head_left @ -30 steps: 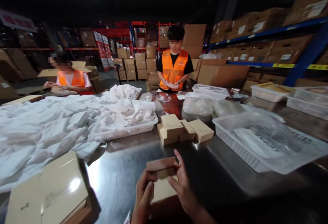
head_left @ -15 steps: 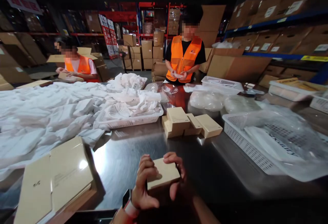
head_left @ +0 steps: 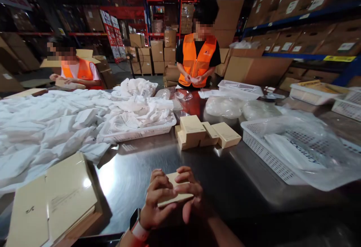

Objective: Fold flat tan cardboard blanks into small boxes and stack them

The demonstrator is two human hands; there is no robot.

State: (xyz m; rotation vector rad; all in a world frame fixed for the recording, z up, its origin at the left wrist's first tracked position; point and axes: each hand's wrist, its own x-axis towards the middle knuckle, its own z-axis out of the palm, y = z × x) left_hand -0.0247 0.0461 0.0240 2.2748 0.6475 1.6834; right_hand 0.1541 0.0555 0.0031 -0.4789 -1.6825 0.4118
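Note:
A small cream cardboard box [head_left: 177, 198] is held between my two hands above the near edge of the metal table. My left hand [head_left: 159, 198], with a watch and a light band on its wrist, wraps its fingers over the box's left side. From the right, my right hand [head_left: 190, 194] grips the box, its fingers bent across the top and its thumb low at the front. The underside of the box is hidden. Ahead of my hands sits a small group of similar cream boxes [head_left: 194, 129], one stacked on top.
Flat cream cartons [head_left: 67, 194] lie in a stack at the near left. White pouches [head_left: 50, 126] are heaped behind them, beside a full white basket [head_left: 141, 133]. On the right stands another basket [head_left: 270, 160] with plastic bags. Two people in orange vests [head_left: 196, 57] work across the table.
My fingers have closed further over the box top, the right hand's fingers now bent across it. The whole view has shifted slightly, so the scene sits a little further left and higher.

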